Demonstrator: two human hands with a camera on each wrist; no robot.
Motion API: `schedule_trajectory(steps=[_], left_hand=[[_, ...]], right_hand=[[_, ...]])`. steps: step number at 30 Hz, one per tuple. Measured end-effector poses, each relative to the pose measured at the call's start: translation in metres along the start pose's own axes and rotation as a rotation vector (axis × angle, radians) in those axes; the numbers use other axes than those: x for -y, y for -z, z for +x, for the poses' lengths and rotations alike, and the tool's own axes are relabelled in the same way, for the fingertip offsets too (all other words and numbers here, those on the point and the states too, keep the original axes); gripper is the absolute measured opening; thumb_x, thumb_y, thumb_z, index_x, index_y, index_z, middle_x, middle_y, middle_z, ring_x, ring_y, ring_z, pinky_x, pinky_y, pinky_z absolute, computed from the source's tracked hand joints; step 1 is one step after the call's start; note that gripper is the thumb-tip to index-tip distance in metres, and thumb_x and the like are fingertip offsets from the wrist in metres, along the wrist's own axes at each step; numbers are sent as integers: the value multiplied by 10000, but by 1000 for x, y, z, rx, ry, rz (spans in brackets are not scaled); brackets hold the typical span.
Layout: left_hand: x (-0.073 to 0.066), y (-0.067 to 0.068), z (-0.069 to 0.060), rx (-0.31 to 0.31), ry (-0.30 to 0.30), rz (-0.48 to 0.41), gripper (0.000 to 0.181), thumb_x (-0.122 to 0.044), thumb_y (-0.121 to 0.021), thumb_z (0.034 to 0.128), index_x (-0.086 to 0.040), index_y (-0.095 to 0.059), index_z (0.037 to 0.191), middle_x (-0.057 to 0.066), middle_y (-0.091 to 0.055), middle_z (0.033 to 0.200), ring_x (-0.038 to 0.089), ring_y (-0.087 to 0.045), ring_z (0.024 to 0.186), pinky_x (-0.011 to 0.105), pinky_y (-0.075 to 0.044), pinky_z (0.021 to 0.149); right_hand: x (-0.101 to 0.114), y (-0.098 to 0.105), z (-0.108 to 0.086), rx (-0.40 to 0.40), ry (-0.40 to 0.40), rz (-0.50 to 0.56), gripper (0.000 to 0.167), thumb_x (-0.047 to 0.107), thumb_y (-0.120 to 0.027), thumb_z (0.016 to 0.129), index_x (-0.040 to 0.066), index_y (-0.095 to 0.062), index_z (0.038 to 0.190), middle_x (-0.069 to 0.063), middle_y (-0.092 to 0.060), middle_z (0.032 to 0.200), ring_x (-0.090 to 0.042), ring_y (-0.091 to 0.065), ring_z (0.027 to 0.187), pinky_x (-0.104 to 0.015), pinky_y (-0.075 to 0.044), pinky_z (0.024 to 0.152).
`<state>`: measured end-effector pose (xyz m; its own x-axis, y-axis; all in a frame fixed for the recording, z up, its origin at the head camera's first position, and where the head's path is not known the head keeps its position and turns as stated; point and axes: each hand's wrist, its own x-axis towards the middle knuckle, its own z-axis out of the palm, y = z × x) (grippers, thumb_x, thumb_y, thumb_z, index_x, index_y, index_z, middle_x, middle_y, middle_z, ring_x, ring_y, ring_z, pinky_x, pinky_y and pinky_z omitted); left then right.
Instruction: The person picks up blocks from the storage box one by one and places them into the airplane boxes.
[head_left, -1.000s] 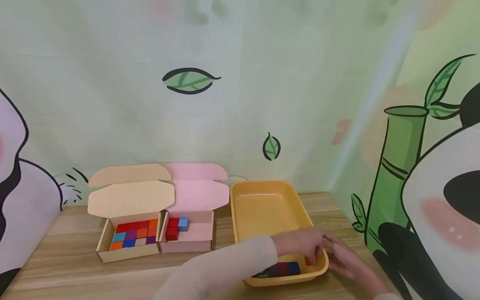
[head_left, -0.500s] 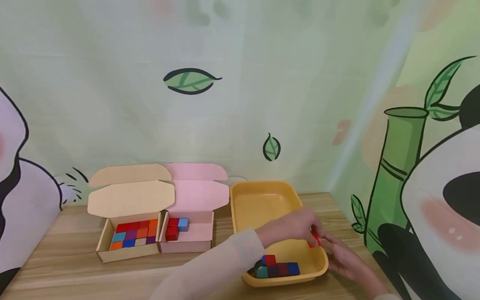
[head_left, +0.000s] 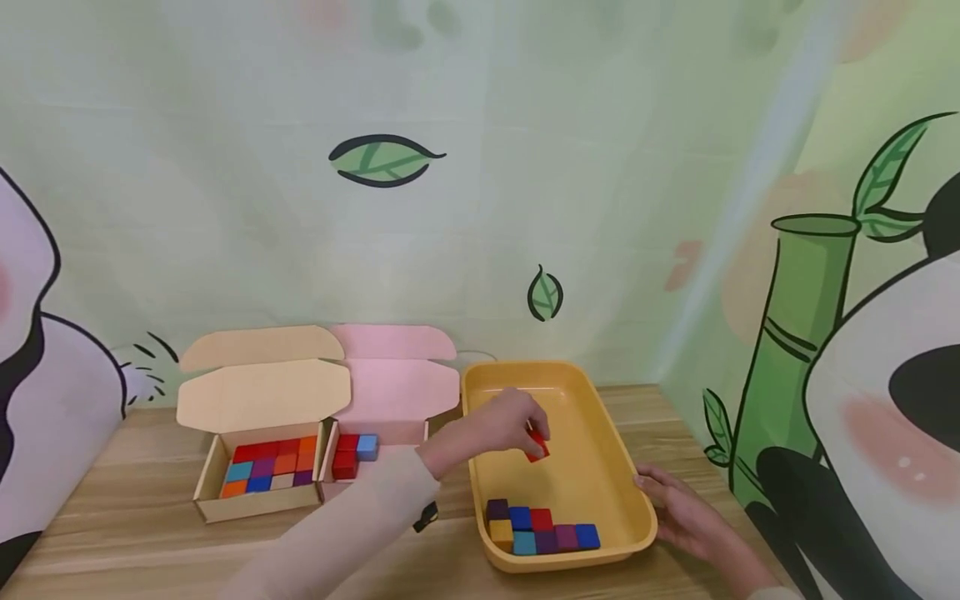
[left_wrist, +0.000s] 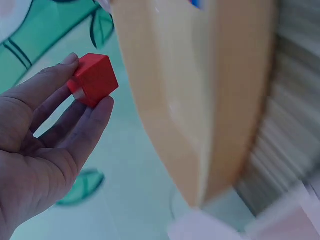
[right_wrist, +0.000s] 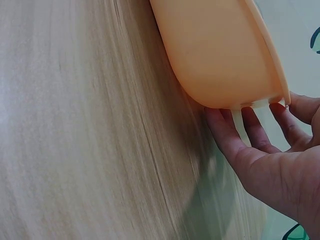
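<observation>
Held piece: one small, bright red, flat-faced cube (left_wrist: 95,77) was in the air over the deep yellow rectangular tray (head_left: 577,467), toward 11 o'clock from its middle.
Cube's lie: it was tilted, its lowest corner pointing to 6 o'clock in the left wrist view; its edges looked equal, so a long axis could not be singled out.
Left hand (head_left: 510,419): the thumb and fingertips pinched the cube, while the palm stayed partly open behind it.
Right hand (head_left: 678,508): its bent fingers held the tray's rim and outer wall at 4 o'clock, fingertips touching the wall.
Tray's lie: its long axis ran from about 11:30 to 5:30 on the surface (head_left: 435,575).
Tray cubes: eight coloured cubes (head_left: 541,520) sat at 6 to 7 o'clock inside: two blue, two dark purple, one purple, one red, one teal, one yellow.
Boxes: two stood open toward 9 o'clock from the tray, lids raised to 12.
Tan cardboard box (head_left: 258,506): twelve mixed cubes (head_left: 273,467) showed, in three rows of four.
Pink cardboard box (head_left: 397,387): three cubes showed, two red and one light blue; a pale sleeve (head_left: 352,525) covered part of it.
</observation>
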<state>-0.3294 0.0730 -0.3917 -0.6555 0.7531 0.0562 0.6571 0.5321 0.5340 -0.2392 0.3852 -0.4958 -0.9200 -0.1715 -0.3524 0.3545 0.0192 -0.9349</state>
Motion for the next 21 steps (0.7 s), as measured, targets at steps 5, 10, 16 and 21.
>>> schedule_trajectory(steps=[5,10,16,21], left_hand=[[35,19,-29,-35,75,-26,122,-103,-848,822,-66,-782,917,-21,-715,836,111,-618,734,210,-544,679],[62,39,-52,-61,108,43,110,-80,-860,802,-72,-779,877,-18,-698,799,138,-597,730,236,-555,680],[86,58,-76,-41,147,108,110,-32,-865,774,-86,-775,803,-42,-681,729,111,-578,669,228,-529,631],[102,62,-90,-17,219,119,128,-14,-869,761,-93,-775,795,-46,-669,710,115,-577,654,239,-537,628]], right_hand=[[-2,1,1,-5,5,-2,651,337,-542,1056,8,-260,1542,-165,-541,1336,-251,-653,1092,-464,-581,863],[-1,2,-1,-23,9,-5,662,329,-540,1057,4,-242,1551,-165,-546,1323,-244,-653,1085,-454,-581,861],[1,0,0,-2,0,1,637,326,-533,1060,6,-260,1538,-153,-547,1315,-247,-650,1100,-445,-576,877],[-1,0,1,-18,-11,-2,666,339,-539,1055,11,-240,1551,-160,-533,1332,-248,-648,1102,-451,-574,879]])
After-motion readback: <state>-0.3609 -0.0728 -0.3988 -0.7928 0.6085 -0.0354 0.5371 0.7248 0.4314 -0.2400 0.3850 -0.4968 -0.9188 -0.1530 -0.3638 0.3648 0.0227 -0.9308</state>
